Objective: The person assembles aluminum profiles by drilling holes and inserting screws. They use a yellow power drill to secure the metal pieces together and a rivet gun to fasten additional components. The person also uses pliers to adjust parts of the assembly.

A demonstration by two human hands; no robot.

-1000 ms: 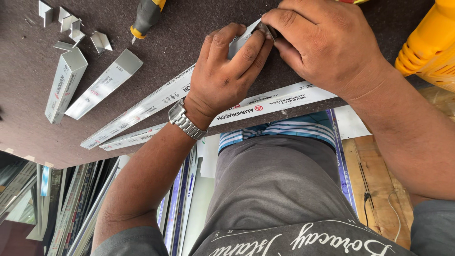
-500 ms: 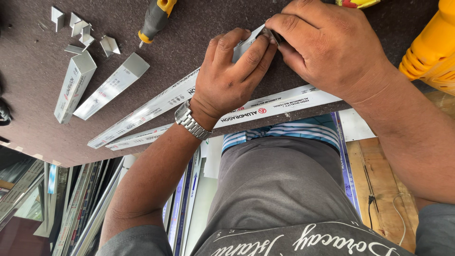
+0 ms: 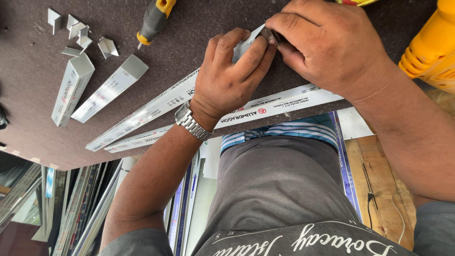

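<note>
The left hand [image 3: 227, 80] lies curled over the upper of two long aluminium profiles [image 3: 142, 111], palm down, fingers bent and closed on the profile's end, the thumb pressing along its near side. A metal watch [image 3: 192, 122] sits on that wrist. The right hand [image 3: 332, 45] comes in from the right with its fingers drawn together in a narrow pinch; thumb and forefinger grip a small grey metal piece [image 3: 268, 34] right at the tip of the left forefinger, so the two hands touch there. What the small piece is cannot be made out, as the fingers cover most of it.

The held profile runs aslant across the dark tabletop [image 3: 28, 118], from under the left hand down to the left. A second long profile [image 3: 284, 102] lies just beside it, nearer the body, along the tabletop's edge and partly under the left wrist.

Well left of the hands lie two short profile offcuts [image 3: 92, 87], and beyond them a scatter of small angle brackets [image 3: 78, 35]. A screwdriver [image 3: 154, 21] with a yellow and grey handle lies above the left hand, its handle end cut off by the frame. A yellow power tool [image 3: 429, 47] at the right edge shows only in part.
</note>
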